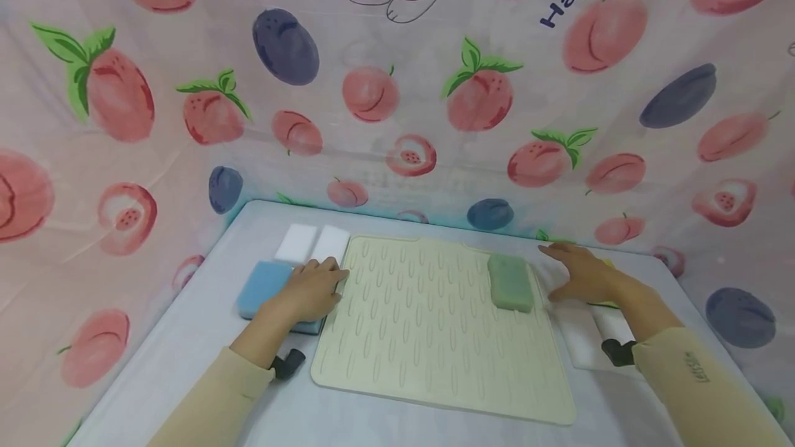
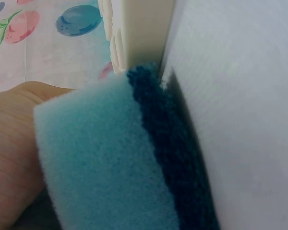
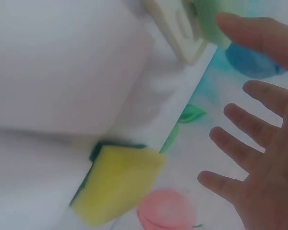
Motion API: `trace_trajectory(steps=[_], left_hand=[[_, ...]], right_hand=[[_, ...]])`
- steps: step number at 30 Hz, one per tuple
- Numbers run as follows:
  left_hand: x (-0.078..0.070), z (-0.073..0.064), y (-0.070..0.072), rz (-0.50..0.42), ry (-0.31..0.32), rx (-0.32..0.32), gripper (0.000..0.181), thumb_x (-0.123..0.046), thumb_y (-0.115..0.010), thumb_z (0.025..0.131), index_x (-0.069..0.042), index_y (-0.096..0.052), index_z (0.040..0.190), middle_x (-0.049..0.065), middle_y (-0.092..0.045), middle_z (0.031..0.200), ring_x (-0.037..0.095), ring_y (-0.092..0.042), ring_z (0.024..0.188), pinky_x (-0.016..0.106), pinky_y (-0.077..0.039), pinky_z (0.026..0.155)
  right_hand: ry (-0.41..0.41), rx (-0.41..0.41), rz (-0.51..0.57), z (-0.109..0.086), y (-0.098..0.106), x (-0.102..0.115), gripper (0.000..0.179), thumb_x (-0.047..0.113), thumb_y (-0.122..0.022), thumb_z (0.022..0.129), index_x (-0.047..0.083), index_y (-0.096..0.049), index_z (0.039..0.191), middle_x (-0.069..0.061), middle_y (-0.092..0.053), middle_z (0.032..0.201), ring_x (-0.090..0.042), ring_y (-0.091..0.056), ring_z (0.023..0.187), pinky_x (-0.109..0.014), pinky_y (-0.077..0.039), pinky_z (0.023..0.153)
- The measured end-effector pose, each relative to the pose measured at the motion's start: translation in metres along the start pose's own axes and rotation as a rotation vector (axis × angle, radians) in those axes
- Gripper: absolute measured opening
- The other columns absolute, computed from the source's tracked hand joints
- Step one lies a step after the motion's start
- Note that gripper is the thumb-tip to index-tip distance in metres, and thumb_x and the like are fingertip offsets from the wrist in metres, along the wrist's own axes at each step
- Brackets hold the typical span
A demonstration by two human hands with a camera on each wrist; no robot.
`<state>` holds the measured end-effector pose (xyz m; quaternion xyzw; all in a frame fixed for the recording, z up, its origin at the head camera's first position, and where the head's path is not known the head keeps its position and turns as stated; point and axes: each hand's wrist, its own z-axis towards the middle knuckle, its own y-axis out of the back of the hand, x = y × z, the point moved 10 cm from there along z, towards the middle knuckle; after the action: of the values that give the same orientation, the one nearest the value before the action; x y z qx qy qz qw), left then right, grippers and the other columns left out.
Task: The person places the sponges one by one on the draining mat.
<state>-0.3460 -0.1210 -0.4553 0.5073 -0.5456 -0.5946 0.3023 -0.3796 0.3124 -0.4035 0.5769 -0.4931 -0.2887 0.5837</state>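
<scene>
In the head view my left hand [image 1: 313, 288] is over a blue sponge [image 1: 308, 328] with a dark scouring layer, fingertips at the mat's left edge. The left wrist view shows this sponge [image 2: 101, 158] up close, dark side toward the white surface, with part of the hand [image 2: 14, 143] behind it; I cannot tell whether the fingers grip it. A second blue sponge [image 1: 263, 288] lies to its left. My right hand [image 1: 580, 274], fingers spread and nothing held, hovers by the mat's right edge. A yellow sponge [image 3: 120, 184] with a green scouring side lies near it.
A cream ridged mat [image 1: 428, 336] covers the middle of the white table [image 1: 186, 357], with a green sponge [image 1: 511, 283] at its upper right. Two white blocks [image 1: 297, 243] lie behind the left hand. White pieces [image 1: 577, 336] lie below the right hand. A fruit-printed curtain [image 1: 397, 40] stands behind.
</scene>
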Motion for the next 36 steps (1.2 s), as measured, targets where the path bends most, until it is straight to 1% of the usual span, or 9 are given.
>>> trace_trajectory(steps=[3, 7, 10, 13, 19, 24, 32, 36], left_hand=[[0.001, 0.001, -0.001, 0.006, 0.001, -0.001, 0.050, -0.022, -0.067, 0.101, -0.011, -0.057, 0.149, 0.009, -0.057, 0.134, 0.028, -0.049, 0.112, 0.053, -0.041, 0.097], [0.000, 0.001, 0.000, 0.011, 0.001, -0.004, 0.050, -0.022, -0.067, 0.101, -0.011, -0.057, 0.149, 0.009, -0.057, 0.134, 0.028, -0.049, 0.111, 0.051, -0.041, 0.095], [0.000, 0.001, 0.000, 0.009, -0.004, -0.006, 0.050, -0.022, -0.067, 0.101, -0.011, -0.057, 0.149, 0.009, -0.057, 0.134, 0.028, -0.049, 0.111, 0.053, -0.041, 0.096], [0.000, 0.000, 0.001, 0.007, -0.011, -0.010, 0.050, -0.022, -0.067, 0.101, -0.011, -0.057, 0.149, 0.010, -0.057, 0.134, 0.029, -0.050, 0.112, 0.055, -0.042, 0.097], [0.000, 0.000, 0.000, 0.003, -0.019, 0.000, 0.050, -0.022, -0.066, 0.102, -0.011, -0.057, 0.149, 0.010, -0.057, 0.135, 0.031, -0.050, 0.116, 0.057, -0.041, 0.101], [0.001, 0.000, -0.001, 0.004, -0.022, 0.002, 0.050, -0.023, -0.066, 0.102, -0.011, -0.056, 0.150, 0.010, -0.056, 0.137, 0.032, -0.050, 0.118, 0.058, -0.041, 0.103], [0.002, 0.001, 0.000, -0.001, -0.021, 0.008, 0.051, -0.022, -0.066, 0.102, -0.011, -0.056, 0.150, 0.011, -0.056, 0.137, 0.032, -0.050, 0.118, 0.060, -0.040, 0.104], [0.001, 0.002, 0.000, -0.001, -0.016, 0.011, 0.051, -0.022, -0.066, 0.102, -0.011, -0.056, 0.150, 0.010, -0.056, 0.137, 0.032, -0.050, 0.118, 0.060, -0.040, 0.104]], right_hand=[[-0.031, 0.016, -0.002, -0.002, -0.001, -0.010, 0.094, 0.028, -0.086, 0.082, 0.000, -0.038, 0.158, -0.033, -0.035, 0.156, -0.058, -0.033, 0.140, -0.079, -0.032, 0.107], [-0.036, 0.018, -0.009, -0.005, 0.000, -0.018, 0.093, 0.026, -0.085, 0.082, -0.001, -0.038, 0.157, -0.034, -0.035, 0.155, -0.059, -0.033, 0.139, -0.079, -0.031, 0.108], [-0.044, 0.020, -0.013, -0.008, 0.003, -0.023, 0.093, 0.026, -0.085, 0.081, -0.003, -0.039, 0.156, -0.036, -0.034, 0.155, -0.060, -0.033, 0.138, -0.080, -0.031, 0.107], [-0.068, 0.028, -0.011, -0.011, 0.003, -0.029, 0.093, 0.026, -0.086, 0.081, -0.004, -0.039, 0.156, -0.036, -0.033, 0.155, -0.060, -0.032, 0.138, -0.081, -0.030, 0.106], [-0.093, 0.031, -0.012, -0.012, 0.001, -0.047, 0.094, 0.022, -0.087, 0.079, -0.006, -0.038, 0.155, -0.039, -0.031, 0.154, -0.062, -0.031, 0.137, -0.082, -0.028, 0.106], [-0.108, 0.034, -0.007, -0.014, 0.000, -0.060, 0.094, 0.015, -0.084, 0.076, -0.009, -0.038, 0.154, -0.039, -0.030, 0.153, -0.063, -0.031, 0.135, -0.083, -0.028, 0.105], [-0.133, 0.041, -0.040, -0.013, 0.001, -0.074, 0.097, 0.013, -0.085, 0.072, -0.010, -0.038, 0.153, -0.042, -0.031, 0.151, -0.066, -0.034, 0.131, -0.083, -0.030, 0.104], [-0.167, 0.051, -0.036, -0.014, 0.000, -0.081, 0.098, 0.011, -0.085, 0.071, -0.010, -0.037, 0.154, -0.042, -0.030, 0.151, -0.064, -0.034, 0.130, -0.083, -0.029, 0.104]])
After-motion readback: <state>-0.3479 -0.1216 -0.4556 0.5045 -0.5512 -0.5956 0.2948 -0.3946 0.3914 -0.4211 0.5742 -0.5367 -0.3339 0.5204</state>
